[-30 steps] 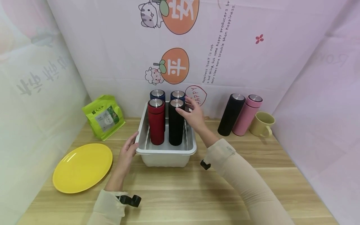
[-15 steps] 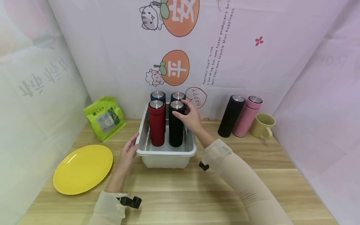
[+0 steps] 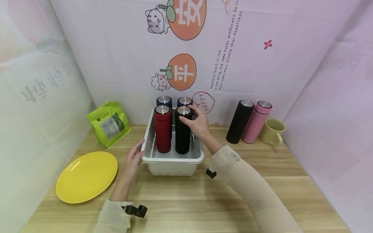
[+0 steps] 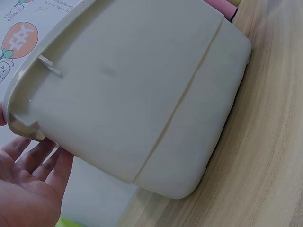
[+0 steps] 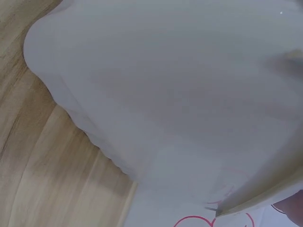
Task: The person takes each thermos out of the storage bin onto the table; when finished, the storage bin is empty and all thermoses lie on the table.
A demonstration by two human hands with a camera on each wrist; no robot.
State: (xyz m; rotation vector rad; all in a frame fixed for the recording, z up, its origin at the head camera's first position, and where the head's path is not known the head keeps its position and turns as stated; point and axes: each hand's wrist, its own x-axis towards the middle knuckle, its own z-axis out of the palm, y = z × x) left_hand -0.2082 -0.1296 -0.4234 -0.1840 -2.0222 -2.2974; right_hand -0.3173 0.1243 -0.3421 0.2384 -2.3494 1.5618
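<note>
A light grey plastic bin stands on the table with several thermos bottles upright in it. In front are a red thermos and a black thermos; two dark blue thermoses stand behind, mostly hidden. My right hand grips the upper part of the black thermos, thumb in front and fingers on the far side. At the bin's left side, my left hand holds the rim; the left wrist view shows its fingers against the outer wall. Only a blurred bit of the right hand enters the right wrist view.
A black thermos, a pink thermos and a yellow mug stand at the back right. To the left are a green pouch and a yellow plate. Printed cloth walls surround the table on three sides.
The right hand has shifted slightly left and its thumb has come further around the front of the black thermos. The left hand stays on the rim. The head view has tilted slightly.
</note>
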